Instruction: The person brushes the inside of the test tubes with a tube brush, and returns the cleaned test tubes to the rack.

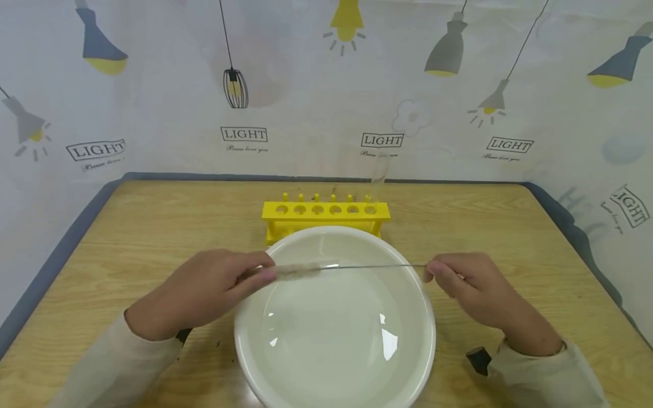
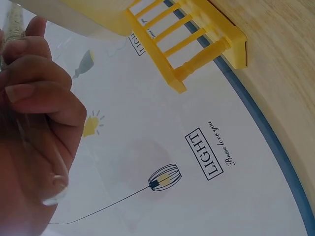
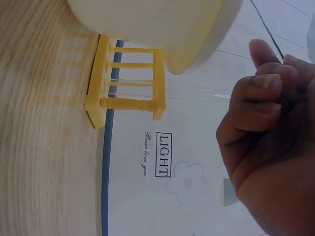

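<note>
My left hand (image 1: 214,286) grips a clear glass test tube (image 2: 55,184), whose rounded end shows past the curled fingers in the left wrist view. The pale bristles of a test tube brush (image 1: 301,271) reach from that hand toward the right, their far part inside the tube. Between thumb and fingers, my right hand (image 1: 471,289) pinches the end of the brush's thin twisted wire (image 1: 367,266). Tube and brush lie level across the upper part of a large white basin (image 1: 428,340), above its rim. Bright reflections show inside the basin.
Behind the basin stands a yellow test tube rack (image 1: 326,212), with another clear test tube (image 1: 378,175) leaning in its right end hole. All of it is on a wooden table (image 1: 168,221). A lamp-patterned cloth (image 1: 316,113) hangs along the back and sides.
</note>
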{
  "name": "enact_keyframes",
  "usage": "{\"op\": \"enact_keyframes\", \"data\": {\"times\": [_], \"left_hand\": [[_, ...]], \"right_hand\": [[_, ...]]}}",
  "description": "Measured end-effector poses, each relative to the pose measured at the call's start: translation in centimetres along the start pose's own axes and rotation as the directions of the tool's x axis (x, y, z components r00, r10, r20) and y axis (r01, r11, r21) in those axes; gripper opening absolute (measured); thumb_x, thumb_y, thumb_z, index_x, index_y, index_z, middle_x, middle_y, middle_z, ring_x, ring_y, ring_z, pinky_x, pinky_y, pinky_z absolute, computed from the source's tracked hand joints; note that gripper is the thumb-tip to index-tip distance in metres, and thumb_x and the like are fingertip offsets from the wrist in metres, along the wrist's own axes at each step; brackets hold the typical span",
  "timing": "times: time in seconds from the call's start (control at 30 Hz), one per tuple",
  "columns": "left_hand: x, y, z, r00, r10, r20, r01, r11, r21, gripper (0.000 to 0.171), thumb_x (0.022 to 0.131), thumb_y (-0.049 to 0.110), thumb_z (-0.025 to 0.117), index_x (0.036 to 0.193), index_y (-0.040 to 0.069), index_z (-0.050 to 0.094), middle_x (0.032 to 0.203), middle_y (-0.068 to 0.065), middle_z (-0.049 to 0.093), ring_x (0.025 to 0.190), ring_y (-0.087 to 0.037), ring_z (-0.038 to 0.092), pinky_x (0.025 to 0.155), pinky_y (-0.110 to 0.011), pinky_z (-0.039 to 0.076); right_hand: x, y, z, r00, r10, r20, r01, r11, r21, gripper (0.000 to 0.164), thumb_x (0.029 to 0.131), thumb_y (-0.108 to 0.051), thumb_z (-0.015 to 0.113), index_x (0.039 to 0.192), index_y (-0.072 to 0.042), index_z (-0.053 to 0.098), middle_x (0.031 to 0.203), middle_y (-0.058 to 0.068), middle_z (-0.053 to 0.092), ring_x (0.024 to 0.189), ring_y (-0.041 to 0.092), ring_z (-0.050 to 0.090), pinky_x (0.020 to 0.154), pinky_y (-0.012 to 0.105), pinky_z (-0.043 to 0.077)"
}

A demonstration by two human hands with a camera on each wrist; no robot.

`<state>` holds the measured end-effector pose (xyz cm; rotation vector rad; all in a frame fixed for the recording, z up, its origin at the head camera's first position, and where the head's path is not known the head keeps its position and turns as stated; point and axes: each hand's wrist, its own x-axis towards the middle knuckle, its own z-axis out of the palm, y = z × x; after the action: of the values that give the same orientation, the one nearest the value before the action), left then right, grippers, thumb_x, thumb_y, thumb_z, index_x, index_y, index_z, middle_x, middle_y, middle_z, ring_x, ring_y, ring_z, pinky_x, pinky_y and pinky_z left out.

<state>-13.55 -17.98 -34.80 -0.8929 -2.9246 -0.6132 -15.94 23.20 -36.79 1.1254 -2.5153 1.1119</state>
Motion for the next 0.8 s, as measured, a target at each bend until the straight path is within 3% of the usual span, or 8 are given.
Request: {"op": "enact_keyframes", "data": {"times": [0.13, 0.23, 0.33, 0.4, 0.43, 0.53, 0.6, 0.8], "left_hand": [[0.1, 0.1, 0.4, 0.99, 0.09, -0.104, -0.082, 0.993, 0.083, 0.011, 0.098, 0.042, 0.063, 0.096, 0.031, 0.066, 0.074, 0.025, 0.058, 0.061, 0.007, 0.046, 0.059, -0.019, 0.045], [0.1, 0.1, 0.7, 0.966, 0.175, -0.191, -0.149, 0.979, 0.142, 0.015, 0.097, 0.042, 0.064, 0.094, 0.028, 0.066, 0.071, 0.022, 0.057, 0.058, 0.008, 0.044, 0.055, -0.017, 0.042], [0.3, 0.0, 0.9, 0.919, 0.275, -0.281, -0.22, 0.952, 0.211, 0.028, 0.101, 0.049, 0.054, 0.093, 0.025, 0.066, 0.069, 0.018, 0.057, 0.054, 0.006, 0.04, 0.048, -0.015, 0.035], [0.5, 0.0, 1.1, 0.877, 0.342, -0.338, -0.256, 0.927, 0.274, 0.037, 0.103, 0.053, 0.045, 0.093, 0.023, 0.066, 0.067, 0.015, 0.056, 0.05, 0.004, 0.036, 0.045, -0.015, 0.03], [0.6, 0.1, 1.2, 0.856, 0.37, -0.361, -0.267, 0.915, 0.303, 0.041, 0.104, 0.054, 0.041, 0.092, 0.023, 0.065, 0.066, 0.015, 0.056, 0.049, 0.003, 0.034, 0.043, -0.015, 0.027], [0.8, 0.5, 1.3, 0.816, 0.423, -0.394, -0.283, 0.887, 0.365, 0.043, 0.105, 0.053, 0.039, 0.091, 0.021, 0.064, 0.063, 0.013, 0.052, 0.046, 0.0, 0.029, 0.042, -0.016, 0.021], [0.8, 0.8, 1.4, 0.807, 0.435, -0.401, -0.284, 0.879, 0.382, 0.042, 0.105, 0.052, 0.04, 0.09, 0.021, 0.062, 0.061, 0.012, 0.049, 0.045, -0.001, 0.026, 0.042, -0.016, 0.018], [0.6, 1.1, 1.4, 0.822, 0.42, -0.385, -0.277, 0.885, 0.373, 0.036, 0.103, 0.051, 0.049, 0.093, 0.021, 0.065, 0.062, 0.01, 0.049, 0.045, -0.002, 0.028, 0.043, -0.016, 0.019]], "right_hand": [[0.0, 0.2, -0.5, 0.988, 0.118, 0.1, -0.133, 0.977, 0.164, 0.036, 0.102, 0.005, 0.045, 0.083, -0.016, 0.066, 0.054, -0.002, 0.043, 0.048, 0.006, 0.04, 0.044, 0.022, 0.036], [-0.2, 0.3, -0.7, 0.977, 0.14, 0.159, -0.178, 0.951, 0.255, 0.039, 0.104, 0.004, 0.04, 0.08, -0.015, 0.064, 0.052, 0.002, 0.041, 0.045, 0.01, 0.038, 0.04, 0.023, 0.032], [-0.3, 0.4, -0.8, 0.969, 0.149, 0.199, -0.211, 0.915, 0.344, 0.041, 0.106, 0.004, 0.036, 0.077, -0.01, 0.061, 0.05, 0.006, 0.039, 0.041, 0.015, 0.036, 0.038, 0.024, 0.03], [-0.2, 0.4, -0.9, 0.956, 0.192, 0.221, -0.265, 0.89, 0.372, 0.041, 0.107, 0.0, 0.035, 0.075, -0.008, 0.06, 0.049, 0.008, 0.036, 0.039, 0.017, 0.032, 0.036, 0.025, 0.028], [-0.1, 0.3, -1.0, 0.946, 0.225, 0.234, -0.3, 0.879, 0.371, 0.041, 0.108, -0.003, 0.035, 0.075, -0.007, 0.059, 0.049, 0.009, 0.034, 0.038, 0.018, 0.03, 0.035, 0.025, 0.027], [0.1, 0.3, -1.1, 0.903, 0.326, 0.278, -0.411, 0.845, 0.342, 0.043, 0.11, -0.014, 0.036, 0.074, -0.006, 0.059, 0.049, 0.011, 0.03, 0.038, 0.018, 0.025, 0.035, 0.025, 0.025], [0.2, 0.4, -1.2, 0.881, 0.364, 0.303, -0.455, 0.828, 0.328, 0.045, 0.111, -0.018, 0.035, 0.074, -0.005, 0.058, 0.049, 0.012, 0.028, 0.038, 0.019, 0.023, 0.035, 0.025, 0.024], [0.2, 0.2, -1.3, 0.856, 0.382, 0.349, -0.497, 0.796, 0.346, 0.049, 0.111, -0.023, 0.033, 0.073, -0.003, 0.055, 0.05, 0.012, 0.027, 0.039, 0.018, 0.022, 0.036, 0.026, 0.023]]}}
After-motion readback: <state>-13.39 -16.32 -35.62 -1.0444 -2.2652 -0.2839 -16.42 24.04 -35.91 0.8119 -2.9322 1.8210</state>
